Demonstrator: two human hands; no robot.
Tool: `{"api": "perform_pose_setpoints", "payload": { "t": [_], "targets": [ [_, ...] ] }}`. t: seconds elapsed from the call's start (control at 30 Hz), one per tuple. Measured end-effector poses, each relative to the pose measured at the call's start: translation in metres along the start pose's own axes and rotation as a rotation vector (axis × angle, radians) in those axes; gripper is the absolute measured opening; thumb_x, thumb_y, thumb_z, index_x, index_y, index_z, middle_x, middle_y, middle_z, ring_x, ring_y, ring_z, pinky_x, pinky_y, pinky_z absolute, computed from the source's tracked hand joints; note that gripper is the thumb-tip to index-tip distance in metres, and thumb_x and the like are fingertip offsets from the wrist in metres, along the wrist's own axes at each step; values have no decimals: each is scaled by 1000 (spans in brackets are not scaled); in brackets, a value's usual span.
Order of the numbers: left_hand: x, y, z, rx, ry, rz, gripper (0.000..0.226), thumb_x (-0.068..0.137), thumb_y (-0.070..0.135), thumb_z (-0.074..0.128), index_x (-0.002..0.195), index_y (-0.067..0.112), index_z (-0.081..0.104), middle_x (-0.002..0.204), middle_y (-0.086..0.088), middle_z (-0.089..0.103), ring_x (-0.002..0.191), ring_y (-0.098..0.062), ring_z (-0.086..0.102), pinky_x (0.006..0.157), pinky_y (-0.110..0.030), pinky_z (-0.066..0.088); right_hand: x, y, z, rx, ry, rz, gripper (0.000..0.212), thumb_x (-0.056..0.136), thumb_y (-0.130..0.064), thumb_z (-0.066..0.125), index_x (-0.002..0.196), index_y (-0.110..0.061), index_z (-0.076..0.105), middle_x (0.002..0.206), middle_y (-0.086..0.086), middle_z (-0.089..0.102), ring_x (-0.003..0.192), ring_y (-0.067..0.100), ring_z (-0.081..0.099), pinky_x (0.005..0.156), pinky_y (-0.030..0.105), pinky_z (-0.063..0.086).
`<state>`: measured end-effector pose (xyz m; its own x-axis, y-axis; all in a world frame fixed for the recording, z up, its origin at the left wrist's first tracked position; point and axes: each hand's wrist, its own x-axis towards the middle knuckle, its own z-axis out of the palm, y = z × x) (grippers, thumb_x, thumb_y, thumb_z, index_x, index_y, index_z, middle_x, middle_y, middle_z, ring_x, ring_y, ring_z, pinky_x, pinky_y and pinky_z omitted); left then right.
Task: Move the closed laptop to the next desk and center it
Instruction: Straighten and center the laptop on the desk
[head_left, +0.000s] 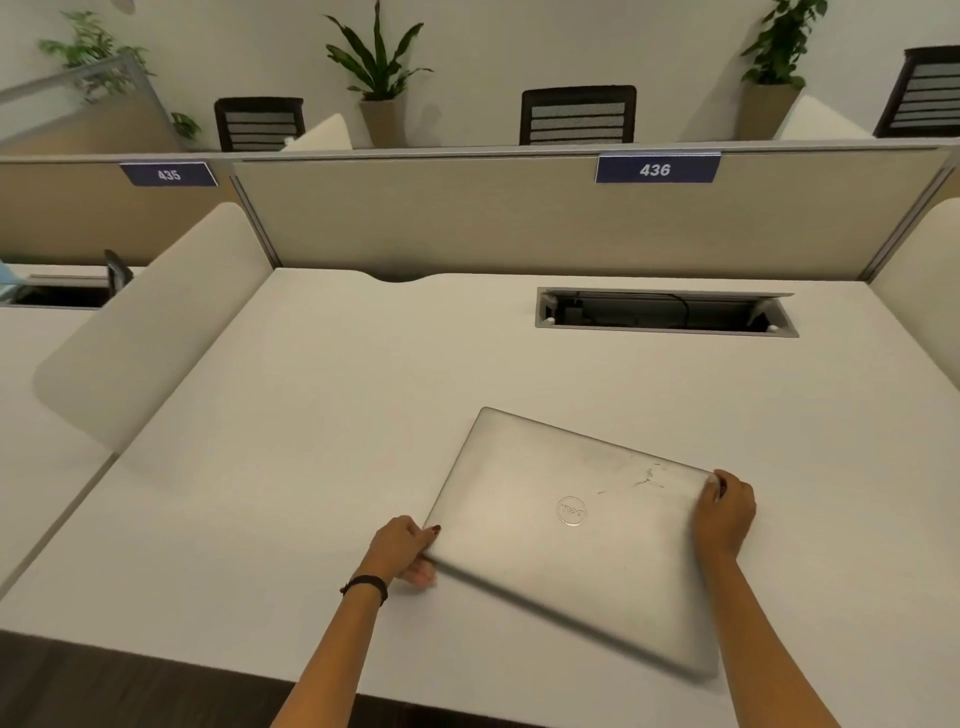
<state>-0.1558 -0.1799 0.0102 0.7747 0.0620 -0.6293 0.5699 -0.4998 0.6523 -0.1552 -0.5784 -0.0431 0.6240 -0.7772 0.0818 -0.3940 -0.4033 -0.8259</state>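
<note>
While the closed laptop (574, 525) sat skewed above the near edge of the table (311, 415), both hands had it by opposite ends: the left hand (402, 551) was closed on the corner nearest the side divider (150, 327), thumb on the lid and fingers tucked beneath, and the right hand (724, 514) was wrapped over the far corner on the opposite side. Its near edge was blurred and seemed raised off the table, so it was probably in the air rather than resting. It lay nearer the person than the open cable tray (665, 312), under the desk sign reading 436 (657, 169). Whether this was the starting desk or the target could not be told. Each grip took only a corner, so the smooth metal lid could slip and a corner could drop onto the table. Carried toward the divider, the skewed laptop might clip its rounded edge. If set down at this angle, it would sit crooked and off centre.
</note>
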Motion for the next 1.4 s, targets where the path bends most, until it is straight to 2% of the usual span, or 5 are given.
{"api": "perform_pose_setpoints", "payload": {
  "t": [0.17,0.47,0.7,0.9,1.4],
  "targets": [
    [-10,-7,14,64,131,109,26,90,19,57,74,11,38,55,-14,63,43,-24,61,53,-34,55,1,-3,0,40,-2,41,28,87,-7,41,102,7,59,107,30,59,101,42,53,90,46,43],
    [-16,-15,22,-226,235,100,21,83,7,64,97,0,49,56,-13,67,48,-25,66,70,-44,59,2,-6,0,74,11,98,30,83,-5,42,100,8,63,106,32,59,98,45,54,91,48,45],
    [-17,-18,24,-287,283,134,25,84,8,64,100,-4,51,61,-17,67,47,-24,66,60,-36,58,0,-12,-5,67,-10,96,30,85,2,43,109,11,60,114,35,54,102,43,53,94,42,40],
    [-18,-19,25,-330,294,130,27,82,9,67,101,-3,52,64,-17,68,51,-24,67,66,-39,60,-2,-14,-7,77,-15,92,31,87,2,43,113,11,57,118,35,52,104,43,53,95,40,40],
    [-17,-22,25,-301,243,130,26,84,8,65,100,0,47,62,-13,66,46,-15,65,61,-32,59,-4,-8,-5,54,-28,80,32,88,0,42,116,8,55,118,33,50,108,45,49,100,47,37]
  ]
}}
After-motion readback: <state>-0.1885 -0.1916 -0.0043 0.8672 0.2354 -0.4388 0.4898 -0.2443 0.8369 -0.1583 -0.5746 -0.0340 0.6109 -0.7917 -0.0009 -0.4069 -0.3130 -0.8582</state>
